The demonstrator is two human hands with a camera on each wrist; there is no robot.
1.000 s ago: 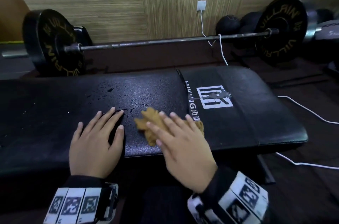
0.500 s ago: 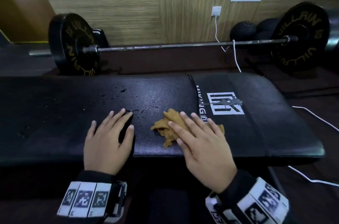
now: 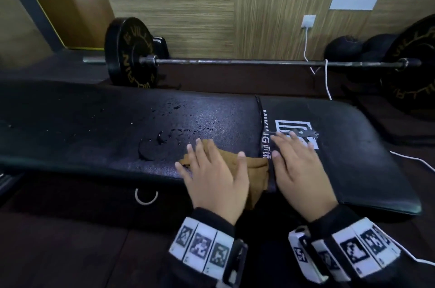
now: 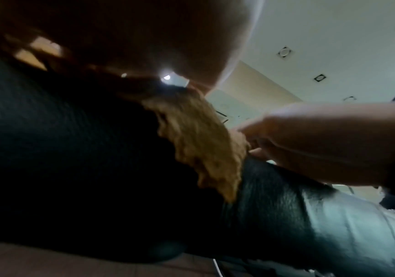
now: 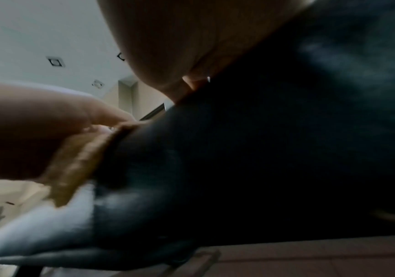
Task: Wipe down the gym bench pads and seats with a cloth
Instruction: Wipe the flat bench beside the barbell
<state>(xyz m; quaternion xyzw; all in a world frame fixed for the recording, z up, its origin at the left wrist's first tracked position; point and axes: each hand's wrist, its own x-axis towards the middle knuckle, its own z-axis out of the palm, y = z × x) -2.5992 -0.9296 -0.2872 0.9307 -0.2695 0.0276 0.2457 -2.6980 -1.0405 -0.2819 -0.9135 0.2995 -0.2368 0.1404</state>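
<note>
The left hand (image 3: 217,175) lies flat, fingers spread, pressing the brown cloth (image 3: 253,170) onto the bench pad (image 3: 94,132) near its front edge; water droplets (image 3: 162,138) sit left of those fingers, while the right hand (image 3: 300,171) rests flat, fingers straight, beside the cloth

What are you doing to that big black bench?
A person is wiping a gym bench pad with a brown cloth. The left hand lies flat on the cloth near the pad's front edge, and part of the cloth hangs over that edge. The right hand rests flat on the seat pad beside it, by the white logo. Water droplets sit on the pad to the left of the cloth, not yet wiped. A barbell lies on the floor behind.
</note>
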